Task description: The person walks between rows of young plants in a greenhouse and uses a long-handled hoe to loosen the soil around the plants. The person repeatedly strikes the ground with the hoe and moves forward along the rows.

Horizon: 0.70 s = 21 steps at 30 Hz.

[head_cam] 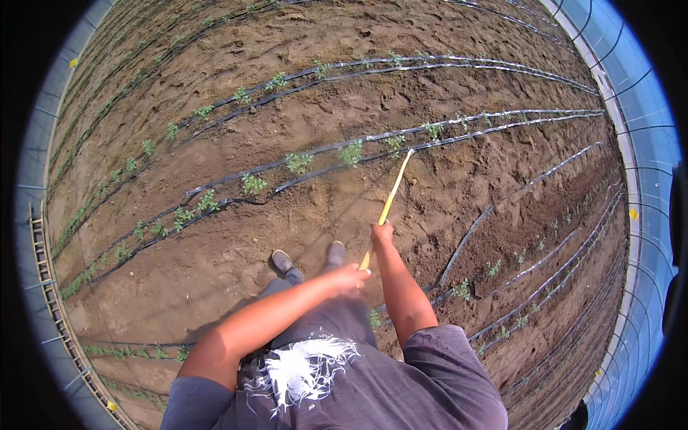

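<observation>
A long yellow wooden tool handle point(396, 188) slants away from me over bare soil. My right hand point(382, 232) is closed around it about midway along. Lower down, my left hand point(348, 278), slightly blurred, grips the near end by my legs. The handle's far tip meets the ground beside a black drip tape point(446, 141); any tool head there is too small to make out. Just left of the tip grows a small green seedling point(395, 144), with a bushier seedling point(351, 153) further left in the same row.
More paired drip tapes point(344, 65) with seedlings run across the soil beyond. A loose tape point(486, 212) curves over the soil at right. My shoes point(281, 260) stand on bare earth. A ladder point(45, 269) lies along the left edge; a blue-tinted greenhouse wall point(653, 145) bounds the right.
</observation>
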Motion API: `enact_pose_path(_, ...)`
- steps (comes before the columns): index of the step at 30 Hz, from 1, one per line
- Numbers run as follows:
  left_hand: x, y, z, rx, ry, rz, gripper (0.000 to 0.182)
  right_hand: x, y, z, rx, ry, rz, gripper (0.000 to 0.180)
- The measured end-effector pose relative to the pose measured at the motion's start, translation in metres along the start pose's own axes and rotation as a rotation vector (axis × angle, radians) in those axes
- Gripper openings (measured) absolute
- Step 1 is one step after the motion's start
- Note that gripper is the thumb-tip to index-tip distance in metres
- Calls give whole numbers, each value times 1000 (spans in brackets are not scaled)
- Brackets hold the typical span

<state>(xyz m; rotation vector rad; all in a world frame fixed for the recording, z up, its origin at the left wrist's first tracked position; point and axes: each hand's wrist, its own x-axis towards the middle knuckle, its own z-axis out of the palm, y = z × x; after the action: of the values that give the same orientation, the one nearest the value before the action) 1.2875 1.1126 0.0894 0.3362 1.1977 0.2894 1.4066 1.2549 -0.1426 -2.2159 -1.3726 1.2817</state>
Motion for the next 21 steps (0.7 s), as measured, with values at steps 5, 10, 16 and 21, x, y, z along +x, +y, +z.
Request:
enact_pose_path(5, -53, -14, -29, -169, -136, -24, 24, -45, -6, 7, 341, -86, 183, 28)
enact_pose_path(10, -130, -13, -99, -122, -224, -53, 29, -116, -49, -5, 694, -207, 412, 20)
enact_pose_path(16, -183, -48, -169, -90, -295, -54, 25, -161, -52, 19, 784, -274, 594, 8)
enact_pose_path(21, -201, -73, -203, -11, -258, -12, 30, -174, -42, 56, 715, -217, 552, 13)
